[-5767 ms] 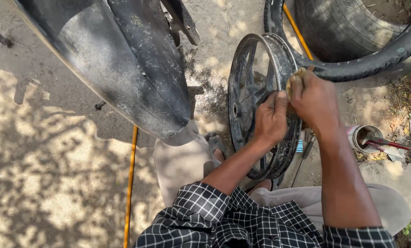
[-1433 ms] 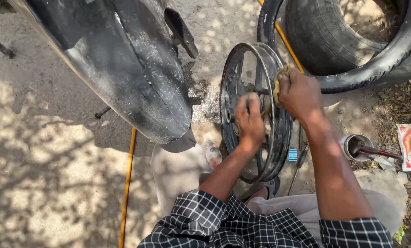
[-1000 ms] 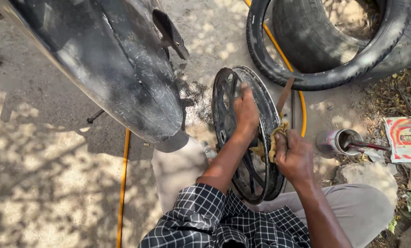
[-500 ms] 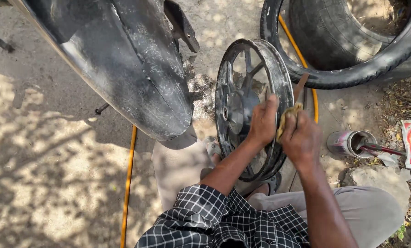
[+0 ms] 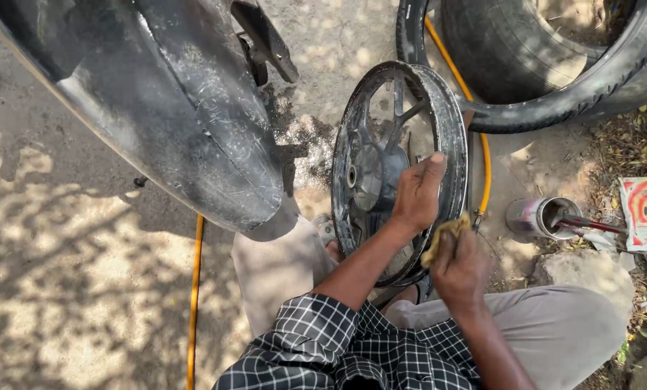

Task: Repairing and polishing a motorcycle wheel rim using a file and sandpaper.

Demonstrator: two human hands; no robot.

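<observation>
Left hand [image 5: 417, 195] gripping rim [image 5: 450, 137], steadying; right hand [image 5: 459, 269] clenching rag [image 5: 442, 237]. Advisable: firm strokes along rim.

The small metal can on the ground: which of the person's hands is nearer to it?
Right. The right hand, holding a rag at the wheel rim, is beside the can; the left hand grips the rim farther away.

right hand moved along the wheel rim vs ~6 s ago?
Yes. The right hand with its yellow pad has come down the wheel rim, from the top near the tyre to the lower edge.
</observation>
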